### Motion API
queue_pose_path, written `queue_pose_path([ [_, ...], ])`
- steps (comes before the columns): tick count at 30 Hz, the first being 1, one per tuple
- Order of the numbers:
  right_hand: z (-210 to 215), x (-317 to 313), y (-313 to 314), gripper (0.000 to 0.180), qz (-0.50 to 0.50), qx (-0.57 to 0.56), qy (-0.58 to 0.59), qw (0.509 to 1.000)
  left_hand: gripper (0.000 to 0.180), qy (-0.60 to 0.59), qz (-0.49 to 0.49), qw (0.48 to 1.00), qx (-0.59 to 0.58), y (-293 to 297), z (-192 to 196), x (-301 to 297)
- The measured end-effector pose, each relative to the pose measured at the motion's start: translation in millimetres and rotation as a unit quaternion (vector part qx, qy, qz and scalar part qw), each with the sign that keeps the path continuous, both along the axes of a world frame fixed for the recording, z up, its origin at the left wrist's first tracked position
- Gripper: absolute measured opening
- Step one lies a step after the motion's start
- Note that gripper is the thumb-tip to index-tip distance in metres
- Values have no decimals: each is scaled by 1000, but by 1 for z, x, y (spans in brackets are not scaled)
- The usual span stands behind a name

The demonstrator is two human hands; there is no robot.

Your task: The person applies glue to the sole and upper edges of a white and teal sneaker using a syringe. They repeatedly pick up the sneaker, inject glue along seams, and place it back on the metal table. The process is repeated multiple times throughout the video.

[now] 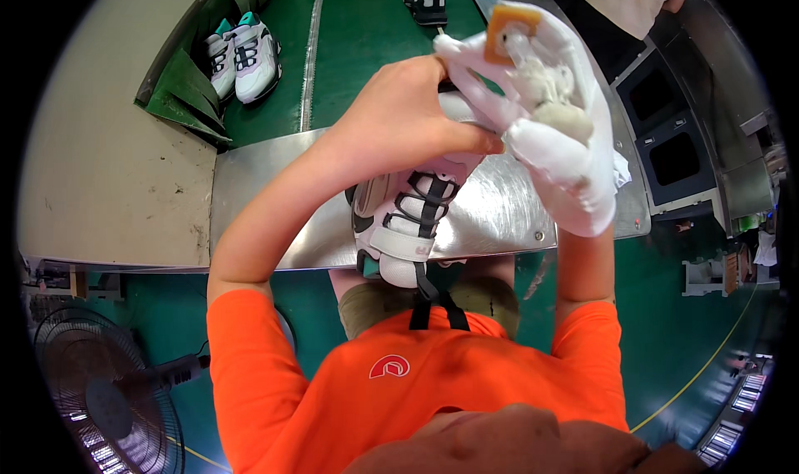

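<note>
A white sneaker (414, 216) with black laces and a pale strap rests on the metal plate, its toe toward me. My left hand (405, 112), bare, curls around the shoe's upper end, thumb on one side and fingers on the other. On my right hand (566, 133) is a white glove. Its bent fingers hold a flat orange-brown piece (499, 34) and a crumpled whitish wad (545, 87). The gloved fingertips come close to the far end of the shoe, beside my left fingers; whether they touch it is hidden.
A pair of similar sneakers (250, 58) stands at the left of the green belt (358, 24), by a green flap guard (179, 95). Another sneaker (426, 0) sits farther up. A fan (108, 403) stands at lower left. Someone in a light shirt (632, 0) is at upper right.
</note>
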State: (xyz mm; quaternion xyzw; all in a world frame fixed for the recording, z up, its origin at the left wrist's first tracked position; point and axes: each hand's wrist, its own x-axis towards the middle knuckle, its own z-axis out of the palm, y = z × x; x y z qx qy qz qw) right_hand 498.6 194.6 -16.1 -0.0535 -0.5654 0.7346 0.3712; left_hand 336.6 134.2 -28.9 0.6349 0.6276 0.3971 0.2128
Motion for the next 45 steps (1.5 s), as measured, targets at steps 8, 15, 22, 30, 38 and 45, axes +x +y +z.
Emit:
queue_pose_path([
  [8, -15, 63, 15, 84, -107, 75, 45, 990, 43, 19, 83, 995, 47, -7, 11, -6],
  [15, -60, 130, 5, 118, -240, 85, -83, 963, 43, -279, 373, 870, 162, -73, -76, -58],
  [22, -139, 130, -24, 98, -156, -64, -106, 980, 47, 213, 301, 893, -260, -156, -83, -19],
  [30, -195, 73, -49, 79, -257, 30, -123, 958, 68, 51, 108, 982, -145, -58, -81, 5],
  [38, -195, 62, -52, 65, -334, 211, -185, 900, 60, -209, 197, 954, -88, -53, -99, 21],
  [45, -182, 46, -47, 62, -335, 300, -166, 878, 67, -158, 210, 960, -93, -54, -102, 24],
])
